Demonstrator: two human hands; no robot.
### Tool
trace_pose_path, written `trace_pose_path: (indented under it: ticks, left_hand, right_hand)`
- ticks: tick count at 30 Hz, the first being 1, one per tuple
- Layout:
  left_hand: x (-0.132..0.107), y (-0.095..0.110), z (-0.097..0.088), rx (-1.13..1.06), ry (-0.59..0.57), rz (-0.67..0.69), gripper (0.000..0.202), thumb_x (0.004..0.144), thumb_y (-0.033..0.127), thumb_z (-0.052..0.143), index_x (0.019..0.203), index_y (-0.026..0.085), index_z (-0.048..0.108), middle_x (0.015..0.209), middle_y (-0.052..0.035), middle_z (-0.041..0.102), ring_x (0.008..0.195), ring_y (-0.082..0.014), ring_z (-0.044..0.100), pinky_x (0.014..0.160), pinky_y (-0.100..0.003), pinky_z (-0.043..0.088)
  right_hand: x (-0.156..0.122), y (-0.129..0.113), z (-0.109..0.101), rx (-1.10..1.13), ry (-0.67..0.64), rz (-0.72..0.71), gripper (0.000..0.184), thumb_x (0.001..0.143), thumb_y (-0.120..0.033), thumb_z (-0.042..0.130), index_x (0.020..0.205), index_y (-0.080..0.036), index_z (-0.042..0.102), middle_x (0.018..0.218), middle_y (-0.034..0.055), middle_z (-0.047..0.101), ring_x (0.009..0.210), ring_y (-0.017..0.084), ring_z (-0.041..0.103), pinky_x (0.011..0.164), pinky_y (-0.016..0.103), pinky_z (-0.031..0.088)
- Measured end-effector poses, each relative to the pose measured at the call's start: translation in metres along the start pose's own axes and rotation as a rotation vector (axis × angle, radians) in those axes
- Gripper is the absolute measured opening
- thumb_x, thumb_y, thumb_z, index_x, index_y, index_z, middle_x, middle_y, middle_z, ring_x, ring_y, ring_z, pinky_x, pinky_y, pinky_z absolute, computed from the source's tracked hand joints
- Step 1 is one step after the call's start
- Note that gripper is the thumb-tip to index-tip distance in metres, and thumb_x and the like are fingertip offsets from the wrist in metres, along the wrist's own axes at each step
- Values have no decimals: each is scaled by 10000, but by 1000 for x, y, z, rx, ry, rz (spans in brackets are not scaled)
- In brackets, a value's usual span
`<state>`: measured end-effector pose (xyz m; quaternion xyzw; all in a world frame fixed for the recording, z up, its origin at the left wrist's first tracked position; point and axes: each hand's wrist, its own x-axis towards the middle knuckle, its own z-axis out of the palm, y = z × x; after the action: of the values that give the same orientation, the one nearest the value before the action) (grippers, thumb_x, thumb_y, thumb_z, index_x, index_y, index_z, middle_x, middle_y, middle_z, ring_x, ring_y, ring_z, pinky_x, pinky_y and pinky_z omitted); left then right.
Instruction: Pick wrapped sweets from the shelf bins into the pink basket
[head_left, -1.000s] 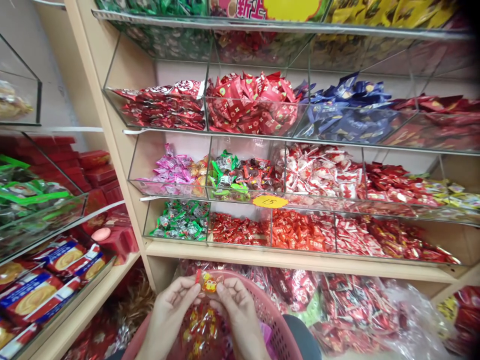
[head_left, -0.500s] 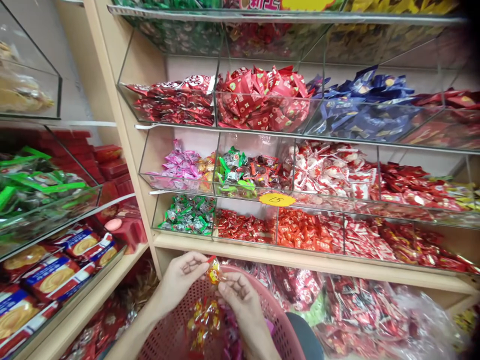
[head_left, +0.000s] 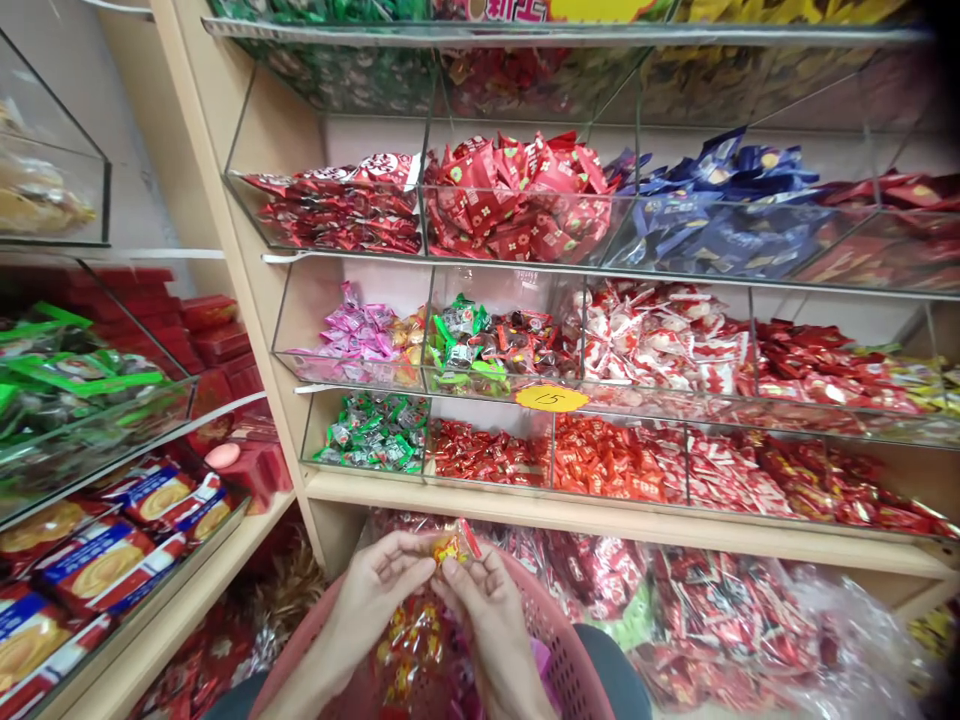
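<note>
Between both hands is a small wrapped candy in a clear, yellow and red wrapper, held over a pink perforated basket. My left hand pinches its left side with thumb and fingers. My right hand grips it from the right, its thumb lying on the wrapper's face. Below them in the basket lie more yellow-and-gold wrapped candies, partly hidden by my wrists. Some purple wrapping shows at the basket's right inside.
Ahead stands a wooden shelf with clear bins of red, green, pink, blue and white wrapped sweets. A yellow price tag reads 15. Plastic bags of candy lie under the shelf at right. Packaged biscuits fill a bin at left.
The candy has shifted slightly right and turned, its red end now pointing up to the right. My left hand has moved right and lower, closer to my right hand.
</note>
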<state>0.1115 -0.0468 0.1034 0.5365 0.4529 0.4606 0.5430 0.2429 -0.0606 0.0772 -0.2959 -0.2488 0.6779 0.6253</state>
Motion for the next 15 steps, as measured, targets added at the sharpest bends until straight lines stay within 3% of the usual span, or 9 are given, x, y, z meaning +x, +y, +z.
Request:
trace_pose_path:
  ticks: [5, 9, 15]
  left_hand:
    - [0, -5, -5, 17, 80, 16, 273, 694, 384, 725, 785, 149, 622, 753, -11, 659, 716, -138, 606, 687, -228, 482]
    - [2, -2, -8, 15, 67, -21, 276, 680, 382, 735, 783, 153, 620, 731, 1, 642, 694, -130, 594, 656, -221, 479]
    - [1, -4, -11, 27, 35, -26, 271, 722, 380, 708, 826, 151, 608, 660, 8, 620, 625, -113, 551, 574, -200, 435]
  right_hand:
    - [-2, 2, -1, -149, 35, 6, 334, 649, -386, 785, 843, -185, 604, 865, 18, 679, 823, 150, 630, 775, 281, 494]
    - [-3, -4, -3, -339, 27, -97, 330, 711, -484, 702, 773, -169, 627, 759, 12, 651, 723, 146, 591, 690, 254, 467]
    - [-3, -10, -7, -444, 42, -140, 336, 701, -485, 703, 644, -165, 622, 630, -6, 588, 634, 137, 515, 634, 245, 421]
